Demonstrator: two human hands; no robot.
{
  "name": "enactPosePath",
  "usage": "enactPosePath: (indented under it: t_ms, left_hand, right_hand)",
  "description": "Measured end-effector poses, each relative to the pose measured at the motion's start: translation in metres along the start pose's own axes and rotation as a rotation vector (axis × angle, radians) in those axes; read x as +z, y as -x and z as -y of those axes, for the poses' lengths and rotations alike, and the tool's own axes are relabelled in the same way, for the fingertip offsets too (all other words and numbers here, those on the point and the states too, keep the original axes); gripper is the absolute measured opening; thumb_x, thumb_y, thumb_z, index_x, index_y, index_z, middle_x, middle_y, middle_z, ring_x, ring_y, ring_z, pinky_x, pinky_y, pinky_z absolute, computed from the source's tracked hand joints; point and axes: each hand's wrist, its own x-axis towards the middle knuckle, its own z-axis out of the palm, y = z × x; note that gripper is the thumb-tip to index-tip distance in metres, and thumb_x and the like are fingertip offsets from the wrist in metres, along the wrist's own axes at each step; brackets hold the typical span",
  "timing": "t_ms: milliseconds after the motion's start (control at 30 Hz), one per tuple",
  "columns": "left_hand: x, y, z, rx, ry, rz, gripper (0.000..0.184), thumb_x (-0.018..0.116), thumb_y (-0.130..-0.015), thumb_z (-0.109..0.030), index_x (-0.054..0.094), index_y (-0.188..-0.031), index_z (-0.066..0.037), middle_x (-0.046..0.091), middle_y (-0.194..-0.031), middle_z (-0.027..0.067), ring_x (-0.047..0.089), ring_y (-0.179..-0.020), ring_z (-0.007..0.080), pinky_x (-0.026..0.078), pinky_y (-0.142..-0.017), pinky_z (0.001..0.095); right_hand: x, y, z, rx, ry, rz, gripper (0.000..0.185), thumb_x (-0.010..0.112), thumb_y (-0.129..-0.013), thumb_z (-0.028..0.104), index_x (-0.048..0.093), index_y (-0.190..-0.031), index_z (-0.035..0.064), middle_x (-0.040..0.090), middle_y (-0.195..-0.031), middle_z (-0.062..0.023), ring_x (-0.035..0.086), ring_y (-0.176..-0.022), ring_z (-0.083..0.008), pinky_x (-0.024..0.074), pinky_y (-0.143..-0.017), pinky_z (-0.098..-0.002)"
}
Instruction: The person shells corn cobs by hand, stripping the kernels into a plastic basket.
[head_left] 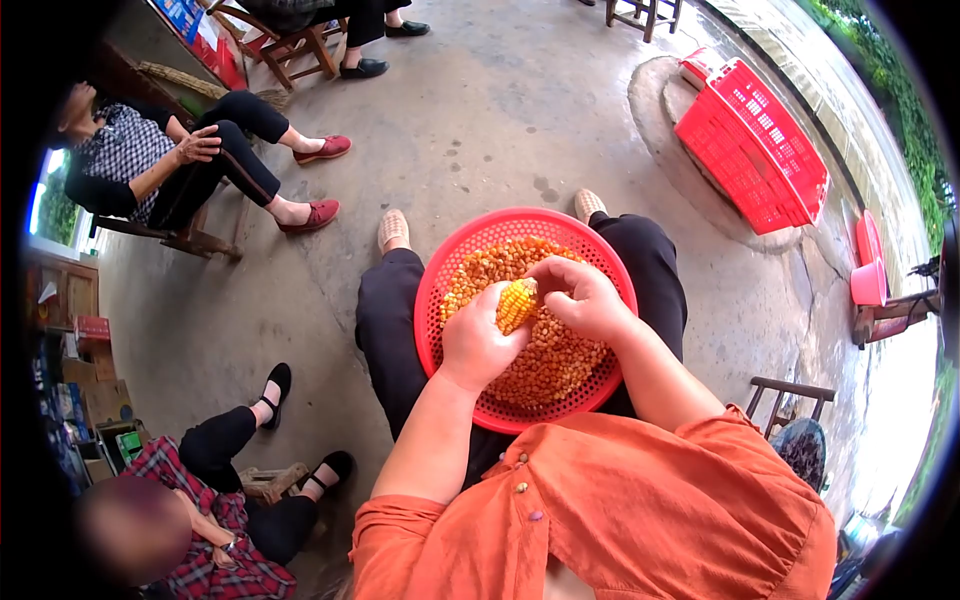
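Note:
An ear of corn (516, 306) with yellow kernels is gripped in my left hand (473, 342), its fingers wrapped round the cob. My right hand (590, 300) is curled at the cob's upper end, with thumb and fingers bent against it; part of that contact is hidden. Both hands are above a round red plastic basket (426, 335) with a perforated rim, resting on my lap. Loose orange-yellow corn kernels (545, 375) cover much of the basket's bottom.
Red plastic crates (755, 145) stand at the upper right, with a pink basin (868, 283) beyond. A small chair (790, 390) is at my right. Seated people (150, 165) are on the left and at the top. Concrete floor (480, 130) lies ahead.

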Motion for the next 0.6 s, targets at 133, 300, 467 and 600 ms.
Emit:
enactPosePath:
  t_ms: [133, 300, 467, 600]
  left_hand:
    - [-0.0016, -0.0012, -0.0031, 0.060, 0.085, -0.025, 0.044, 0.076, -0.077, -0.023, 0.062, -0.117, -0.010, 0.071, -0.097, 0.0134, 0.069, -0.088, 0.0348, 0.055, -0.076, 0.0429]
    - [-0.0022, -0.0008, -0.0011, 0.086, 0.069, -0.018, 0.045, 0.077, -0.078, -0.024, 0.061, -0.117, -0.011, 0.071, -0.098, 0.0133, 0.069, -0.089, 0.0350, 0.055, -0.077, 0.0433]
    - [-0.0053, 0.0006, -0.0048, 0.014, 0.049, 0.034, 0.047, 0.078, -0.076, -0.024, 0.060, -0.118, -0.011, 0.070, -0.099, 0.0139, 0.069, -0.089, 0.0349, 0.054, -0.077, 0.0432]
    - [-0.0051, 0.0009, -0.0049, 0.003, 0.064, 0.034, 0.048, 0.079, -0.075, -0.023, 0.059, -0.118, -0.012, 0.070, -0.098, 0.0141, 0.069, -0.090, 0.0350, 0.055, -0.077, 0.0425]
  right_hand:
    - [-0.0020, -0.0025, -0.0019, 0.024, -0.182, 0.044, 0.028, 0.065, -0.088, 0.008, 0.062, -0.115, 0.0008, 0.067, -0.103, -0.0042, 0.063, -0.097, -0.0111, 0.0503, -0.088, -0.0274]
    - [-0.0039, -0.0044, -0.0041, 0.016, -0.142, 0.056, 0.028, 0.068, -0.090, 0.012, 0.062, -0.115, 0.0007, 0.067, -0.103, -0.0043, 0.063, -0.097, -0.0104, 0.0507, -0.088, -0.0276]
    - [-0.0077, -0.0049, -0.0065, 0.065, -0.149, 0.126, 0.032, 0.067, -0.093, 0.010, 0.057, -0.121, -0.0003, 0.064, -0.114, -0.0049, 0.061, -0.110, -0.0126, 0.0476, -0.098, -0.0291]
    - [-0.0058, -0.0038, -0.0027, 0.025, -0.158, 0.068, 0.026, 0.065, -0.089, 0.008, 0.062, -0.114, 0.0004, 0.067, -0.103, -0.0035, 0.063, -0.096, -0.0098, 0.0509, -0.087, -0.0263]
